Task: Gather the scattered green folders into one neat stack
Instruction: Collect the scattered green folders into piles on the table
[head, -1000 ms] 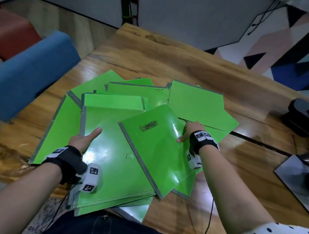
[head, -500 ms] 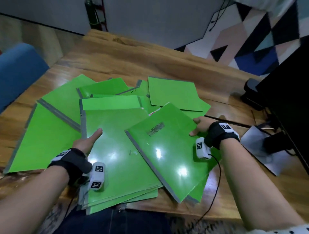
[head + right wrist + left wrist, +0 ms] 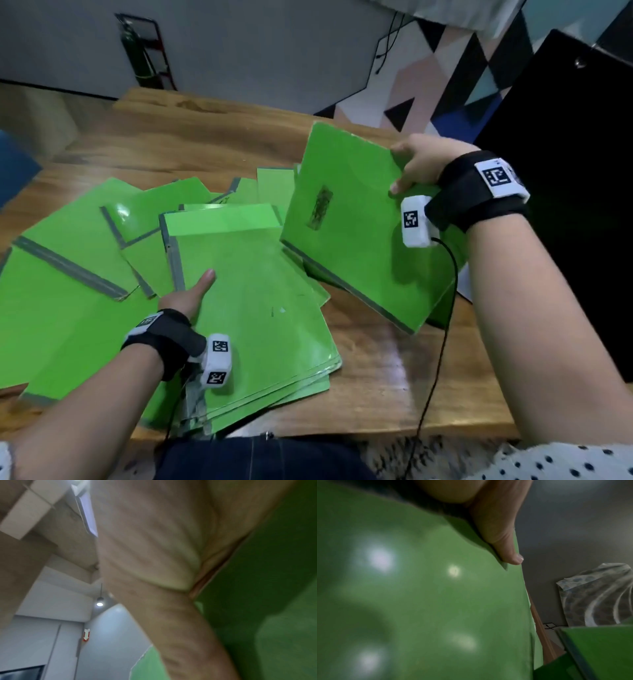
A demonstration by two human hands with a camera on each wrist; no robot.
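Several green folders (image 3: pixel 68 274) lie fanned across the wooden table (image 3: pixel 376 383). Nearest me is a squared stack of folders (image 3: pixel 260 325). My left hand (image 3: pixel 185 298) holds its left spine edge, thumb flat on the top cover and fingers hidden beneath. The left wrist view shows that thumb (image 3: pixel 503 540) lying on the glossy top folder (image 3: pixel 419 601). My right hand (image 3: pixel 399 168) grips the right edge of a labelled folder (image 3: pixel 349 246), raised off the table and tilted above the pile's right side. In the right wrist view, this hand (image 3: pixel 154 547) presses against the green cover (image 3: pixel 265 601).
A large black panel (image 3: pixel 565 205) stands close on the right, behind my right arm. A black cable (image 3: pixel 442 329) hangs from the right wrist over the table's front. Bare wood shows at the back and front right. A patterned wall lies beyond.
My right hand has lifted the labelled folder off the pile, up and to the right, tilting it. My left hand has stayed on the stack's edge.
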